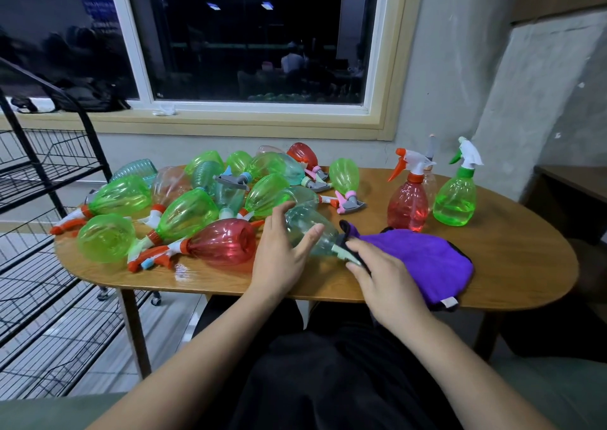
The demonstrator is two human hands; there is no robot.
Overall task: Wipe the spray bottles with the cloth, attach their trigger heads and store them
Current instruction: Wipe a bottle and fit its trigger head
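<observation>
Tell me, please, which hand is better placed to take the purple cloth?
Likely right: the right hand lies at the edge of the purple cloth, by the neck of the clear bottle, while the left hand is spread over its body, suited to steadying it.

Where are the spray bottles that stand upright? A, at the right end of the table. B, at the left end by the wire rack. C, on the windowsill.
A: the red bottle and the green bottle stand upright at the right end of the table.
</observation>
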